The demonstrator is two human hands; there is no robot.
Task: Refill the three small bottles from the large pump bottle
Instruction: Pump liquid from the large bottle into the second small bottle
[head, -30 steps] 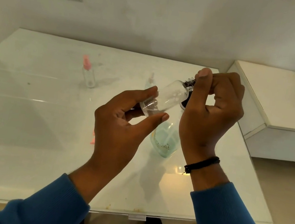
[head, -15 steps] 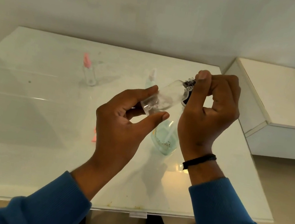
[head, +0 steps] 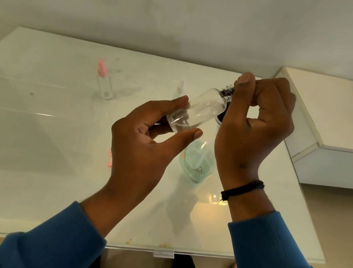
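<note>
We grip a clear small bottle tilted in our left hand while our right hand pinches its dark cap above the counter.

The right hand has turned a little on the dark cap of the small clear bottle: its thumb now stands straighter up beside the neck than a second ago. The left hand has barely shifted its hold on the bottle's base. Both hands sit slightly higher against the far edge of the table.
</note>
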